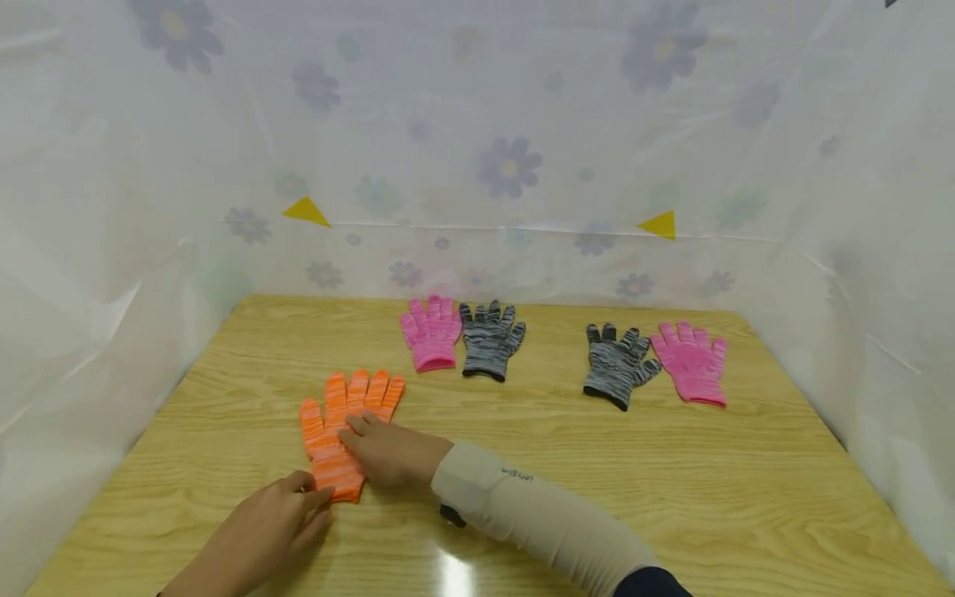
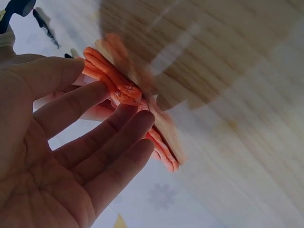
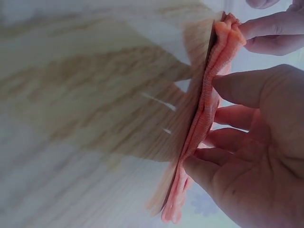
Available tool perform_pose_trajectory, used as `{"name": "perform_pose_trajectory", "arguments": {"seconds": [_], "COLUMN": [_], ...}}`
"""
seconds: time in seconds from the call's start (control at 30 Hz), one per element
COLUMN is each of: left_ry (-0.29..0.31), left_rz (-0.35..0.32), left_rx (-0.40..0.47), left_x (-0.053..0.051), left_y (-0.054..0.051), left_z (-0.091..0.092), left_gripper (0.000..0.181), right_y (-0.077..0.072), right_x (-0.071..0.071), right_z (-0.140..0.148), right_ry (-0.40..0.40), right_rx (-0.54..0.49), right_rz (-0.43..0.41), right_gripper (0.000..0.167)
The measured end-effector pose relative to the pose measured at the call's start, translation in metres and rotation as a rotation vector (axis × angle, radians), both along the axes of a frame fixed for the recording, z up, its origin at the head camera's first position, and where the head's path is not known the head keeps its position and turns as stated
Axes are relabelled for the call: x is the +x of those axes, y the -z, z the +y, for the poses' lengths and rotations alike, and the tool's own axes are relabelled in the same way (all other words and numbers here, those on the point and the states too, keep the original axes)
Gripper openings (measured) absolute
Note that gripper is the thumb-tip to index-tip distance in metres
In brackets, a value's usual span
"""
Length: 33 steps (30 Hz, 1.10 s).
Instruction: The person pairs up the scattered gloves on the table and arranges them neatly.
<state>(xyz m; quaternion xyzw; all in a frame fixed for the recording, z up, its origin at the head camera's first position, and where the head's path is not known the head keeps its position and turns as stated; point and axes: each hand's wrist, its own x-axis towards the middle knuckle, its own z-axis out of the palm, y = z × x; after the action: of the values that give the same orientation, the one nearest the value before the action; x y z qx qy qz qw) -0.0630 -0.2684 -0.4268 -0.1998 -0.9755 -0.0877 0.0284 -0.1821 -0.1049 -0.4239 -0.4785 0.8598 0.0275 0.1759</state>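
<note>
An orange glove [image 1: 337, 454] with pale streaks lies flat on the wooden table, its fingers spread toward the back. My left hand [image 1: 264, 526] touches the cuff at its near left corner; in the left wrist view the fingers [image 2: 118, 137] of that hand look fairly straight beside the orange fabric [image 2: 114, 76]. My right hand [image 1: 391, 452] rests across the glove's palm and right side, covering part of it. Seen from the right wrist, its fingers [image 3: 237, 90] press along the thin edge of the glove [image 3: 206, 104].
Toward the back left lie a pink glove [image 1: 433, 336] and a grey-black glove [image 1: 491, 340], side by side. Another grey-black glove [image 1: 615, 365] and pink glove [image 1: 694, 365] lie at the back right. Flower-patterned white sheeting [image 1: 462, 124] encloses the table [image 1: 537, 431].
</note>
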Motion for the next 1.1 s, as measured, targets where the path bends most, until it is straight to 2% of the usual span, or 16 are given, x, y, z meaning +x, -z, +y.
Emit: {"name": "perform_pose_trajectory", "arguments": {"seconds": [0.17, 0.3, 0.4, 0.53, 0.63, 0.7, 0.77, 0.83, 0.93, 1.1], "left_ry": [-0.003, -0.007, 0.003, 0.022, 0.015, -0.005, -0.029, -0.041, -0.036, 0.008], "left_rz": [-0.004, -0.004, -0.003, -0.039, -0.108, -0.149, -0.155, -0.132, -0.055, 0.005], "left_rx": [0.001, 0.012, 0.021, 0.046, 0.073, 0.088, 0.106, 0.117, 0.118, 0.101], "left_x": [-0.001, -0.002, -0.005, -0.012, -0.018, -0.022, -0.026, -0.030, -0.039, -0.058], "left_y": [-0.001, -0.004, -0.005, -0.007, -0.013, -0.019, -0.027, -0.034, -0.043, -0.051], "left_z": [-0.001, -0.003, -0.004, -0.007, -0.009, -0.011, -0.013, -0.014, -0.013, -0.004], "left_gripper": [0.022, 0.022, 0.022, 0.019, 0.019, 0.021, 0.025, 0.029, 0.035, 0.040], "right_y": [-0.001, -0.003, -0.008, -0.018, -0.027, -0.032, -0.036, -0.038, -0.040, -0.034], "right_x": [0.000, -0.002, -0.005, -0.009, -0.012, -0.013, -0.014, -0.014, -0.014, -0.013], "right_z": [0.001, 0.005, 0.015, 0.037, 0.063, 0.084, 0.107, 0.131, 0.164, 0.215], "right_ry": [-0.033, -0.098, -0.125, -0.125, -0.081, -0.016, 0.056, 0.135, 0.223, 0.256], "right_rx": [-0.046, -0.086, -0.133, -0.207, -0.265, -0.321, -0.374, -0.420, -0.475, -0.537], "right_rz": [0.007, 0.027, 0.043, 0.070, 0.087, 0.079, 0.062, 0.039, 0.022, 0.109], "right_gripper": [0.053, 0.053, 0.053, 0.053, 0.054, 0.054, 0.054, 0.055, 0.056, 0.057]}}
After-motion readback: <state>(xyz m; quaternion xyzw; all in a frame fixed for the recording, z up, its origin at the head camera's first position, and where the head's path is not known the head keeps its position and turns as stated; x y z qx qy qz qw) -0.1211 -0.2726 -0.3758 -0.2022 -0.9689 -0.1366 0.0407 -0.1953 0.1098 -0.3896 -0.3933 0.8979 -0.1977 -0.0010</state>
